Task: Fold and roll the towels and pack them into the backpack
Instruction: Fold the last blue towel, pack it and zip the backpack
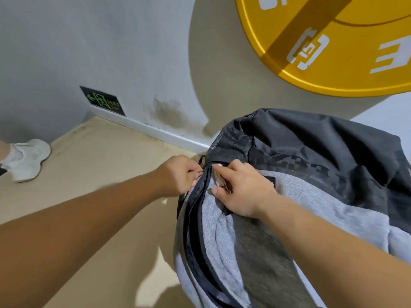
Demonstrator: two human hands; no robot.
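2 hands — left hand (178,175), right hand (244,193) — grip backpack (315,150) edge, floor (100,165) beside

Bright light, hard shadows, fisheye edges

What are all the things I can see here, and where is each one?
backpack: one, grey and dark navy, lying on the floor at right
zip: one, dark, down the backpack's left side
disc: one, yellow with white markings, on the wall at top right
exit sign: one, black with a green figure, low on the wall at left
skirting board: one, white, along the foot of the wall
shoe: one, white, on the floor at the left edge
floor: beige
wall: grey
left hand: one, pinches at the top of the zip
right hand: one, grips the backpack's fabric beside the zip
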